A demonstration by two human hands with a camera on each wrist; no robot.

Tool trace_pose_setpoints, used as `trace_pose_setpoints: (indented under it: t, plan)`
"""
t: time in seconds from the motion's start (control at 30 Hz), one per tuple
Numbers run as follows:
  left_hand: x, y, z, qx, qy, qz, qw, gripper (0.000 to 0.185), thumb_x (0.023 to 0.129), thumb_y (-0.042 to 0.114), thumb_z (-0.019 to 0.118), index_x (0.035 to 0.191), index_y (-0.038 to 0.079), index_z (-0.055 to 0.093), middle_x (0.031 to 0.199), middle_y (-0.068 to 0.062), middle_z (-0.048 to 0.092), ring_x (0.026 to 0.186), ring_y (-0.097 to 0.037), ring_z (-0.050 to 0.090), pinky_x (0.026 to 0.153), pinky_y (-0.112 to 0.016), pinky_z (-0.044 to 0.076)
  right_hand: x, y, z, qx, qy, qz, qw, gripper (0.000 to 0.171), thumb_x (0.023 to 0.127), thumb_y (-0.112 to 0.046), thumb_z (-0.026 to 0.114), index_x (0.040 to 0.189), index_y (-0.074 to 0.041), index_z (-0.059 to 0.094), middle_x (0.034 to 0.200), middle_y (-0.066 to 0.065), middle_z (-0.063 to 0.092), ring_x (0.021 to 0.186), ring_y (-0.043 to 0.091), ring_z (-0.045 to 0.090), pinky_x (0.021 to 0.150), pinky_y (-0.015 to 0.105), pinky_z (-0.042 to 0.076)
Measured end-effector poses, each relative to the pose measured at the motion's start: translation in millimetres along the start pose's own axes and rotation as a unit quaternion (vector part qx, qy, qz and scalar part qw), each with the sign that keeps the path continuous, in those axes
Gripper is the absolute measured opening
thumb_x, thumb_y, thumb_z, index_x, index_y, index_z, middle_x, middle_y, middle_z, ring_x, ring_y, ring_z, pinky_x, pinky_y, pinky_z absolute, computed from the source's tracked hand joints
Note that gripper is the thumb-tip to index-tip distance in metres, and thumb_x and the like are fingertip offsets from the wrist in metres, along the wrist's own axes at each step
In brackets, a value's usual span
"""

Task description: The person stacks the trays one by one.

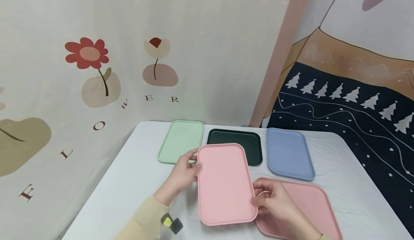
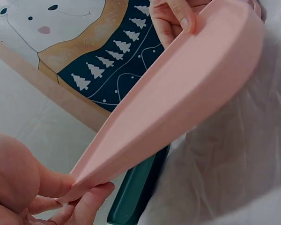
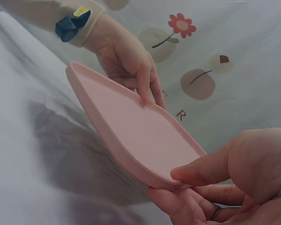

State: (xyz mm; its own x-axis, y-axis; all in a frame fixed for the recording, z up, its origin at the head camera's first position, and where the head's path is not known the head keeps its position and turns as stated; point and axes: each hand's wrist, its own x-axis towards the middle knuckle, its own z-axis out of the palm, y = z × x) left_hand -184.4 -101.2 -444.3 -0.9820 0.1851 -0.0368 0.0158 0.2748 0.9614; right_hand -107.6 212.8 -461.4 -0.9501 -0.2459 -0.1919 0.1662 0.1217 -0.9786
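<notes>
Pink and rectangular, the light pink tray (image 1: 224,182) sits between our two hands, lifted off the white table (image 1: 129,182). Our left hand (image 1: 184,171) pinches its left long edge near the far corner, thumb on the upper face and fingers curled beneath, as the left wrist view shows at the tray's tip (image 2: 91,180). Our right hand (image 1: 275,202) grips the right long edge toward the near corner, thumb (image 3: 201,168) pressed on the rim and fingers curled under the base. In the right wrist view the tray (image 3: 131,126) hangs above the cloth with a shadow below it.

Under our right hand lies a darker pink tray (image 1: 310,204), flat on the table and partly covered by the hand and the held tray. Along the far edge three more trays lie side by side: a mint green tray (image 1: 179,139) on the left, a dark green tray (image 1: 239,139) in the middle, its near part hidden behind the held tray, and a blue tray (image 1: 289,153) on the right. A cream sleeve (image 1: 145,215) covers our left forearm, with a small dark and yellow tag (image 1: 170,222) at the cuff.
</notes>
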Motion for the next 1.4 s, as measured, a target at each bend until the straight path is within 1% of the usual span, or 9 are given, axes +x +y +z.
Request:
trace_pose_setpoints:
  t: [0.17, 0.33, 0.5, 0.77, 0.87, 0.97, 1.13, 1.23, 1.4]
  plan:
    - [2.7, -0.9, -0.9, 0.001, -0.003, -0.005, 1.0000, 0.057, 0.103, -0.002, 0.061, 0.158, 0.003, 0.045, 0.125, -0.020, 0.057, 0.084, -0.023, 0.066, 0.064, -0.039, 0.064, -2.9, 2.7, 4.4, 0.010, -0.006, 0.000, 1.000, 0.039, 0.085, 0.008, 0.074, 0.120, 0.017, 0.062, 0.093, 0.011, 0.063, 0.075, 0.019, 0.069, 0.064, 0.041, 0.065]
    - [5.2, -3.8, -1.7, 0.008, -0.003, -0.010, 0.9999, 0.056, 0.104, -0.001, 0.062, 0.157, 0.004, 0.047, 0.123, -0.017, 0.059, 0.085, -0.023, 0.065, 0.065, -0.039, 0.064, -4.7, 8.1, 8.2, 0.013, -0.008, 0.011, 1.000, 0.041, 0.085, 0.010, 0.074, 0.122, 0.020, 0.058, 0.092, 0.010, 0.062, 0.075, 0.019, 0.067, 0.064, 0.039, 0.065]
    - [6.3, -9.0, 0.0, 0.013, -0.002, -0.022, 0.9997, 0.055, 0.103, -0.001, 0.064, 0.155, 0.003, 0.050, 0.121, -0.017, 0.061, 0.083, -0.023, 0.065, 0.064, -0.038, 0.064, -5.7, 12.7, 11.1, 0.017, -0.011, 0.025, 0.999, 0.041, 0.085, 0.011, 0.074, 0.121, 0.020, 0.057, 0.090, 0.010, 0.063, 0.076, 0.019, 0.068, 0.064, 0.039, 0.065]
    - [8.7, -14.7, 0.8, 0.017, 0.001, -0.027, 0.9995, 0.055, 0.099, -0.005, 0.066, 0.153, 0.002, 0.054, 0.119, -0.017, 0.063, 0.082, -0.022, 0.067, 0.060, -0.037, 0.063, -9.5, 13.9, 16.9, 0.008, -0.017, 0.018, 1.000, 0.045, 0.082, 0.010, 0.078, 0.121, 0.020, 0.057, 0.089, 0.012, 0.064, 0.077, 0.022, 0.069, 0.067, 0.043, 0.066]
    - [10.0, -17.7, 0.7, 0.022, -0.004, -0.029, 0.9993, 0.055, 0.099, -0.005, 0.066, 0.152, 0.001, 0.055, 0.119, -0.018, 0.064, 0.082, -0.022, 0.068, 0.060, -0.037, 0.063, -11.0, 15.0, 18.8, -0.010, -0.018, 0.014, 1.000, 0.047, 0.082, 0.009, 0.080, 0.122, 0.020, 0.058, 0.089, 0.012, 0.064, 0.077, 0.021, 0.068, 0.067, 0.039, 0.065]
    - [10.2, -20.3, 1.1, 0.033, -0.010, -0.027, 0.9990, 0.054, 0.099, -0.005, 0.066, 0.151, 0.000, 0.055, 0.118, -0.018, 0.065, 0.082, -0.021, 0.069, 0.059, -0.037, 0.062, -13.0, 15.8, 20.5, -0.037, -0.016, 0.007, 0.999, 0.048, 0.081, 0.008, 0.081, 0.121, 0.020, 0.059, 0.087, 0.010, 0.064, 0.074, 0.020, 0.066, 0.065, 0.032, 0.064]
    - [8.3, -23.6, 3.3, 0.045, -0.017, -0.032, 0.9983, 0.053, 0.099, -0.004, 0.066, 0.150, 0.000, 0.055, 0.117, -0.017, 0.065, 0.080, -0.020, 0.069, 0.059, -0.036, 0.061, -17.7, 14.3, 22.2, -0.088, -0.014, -0.003, 0.996, 0.053, 0.080, 0.004, 0.083, 0.125, 0.021, 0.058, 0.083, 0.008, 0.065, 0.067, 0.017, 0.063, 0.053, 0.022, 0.052]
    - [7.1, -25.4, 5.0, 0.043, -0.020, -0.037, 0.9982, 0.053, 0.099, -0.004, 0.066, 0.151, -0.001, 0.055, 0.117, -0.017, 0.065, 0.080, -0.020, 0.070, 0.060, -0.036, 0.061, -19.6, 13.1, 21.6, -0.107, -0.016, -0.005, 0.994, 0.057, 0.081, 0.003, 0.083, 0.127, 0.023, 0.056, 0.081, 0.007, 0.065, 0.065, 0.017, 0.062, 0.049, 0.022, 0.049]
    - [4.9, -28.9, 7.4, 0.041, -0.027, -0.040, 0.9980, 0.053, 0.098, -0.004, 0.067, 0.150, -0.003, 0.055, 0.116, -0.017, 0.066, 0.079, -0.020, 0.070, 0.062, -0.038, 0.062, -20.5, 11.7, 20.1, -0.149, -0.019, -0.012, 0.989, 0.052, 0.081, 0.004, 0.083, 0.123, 0.023, 0.059, 0.079, 0.005, 0.066, 0.068, 0.020, 0.064, 0.053, 0.026, 0.054]
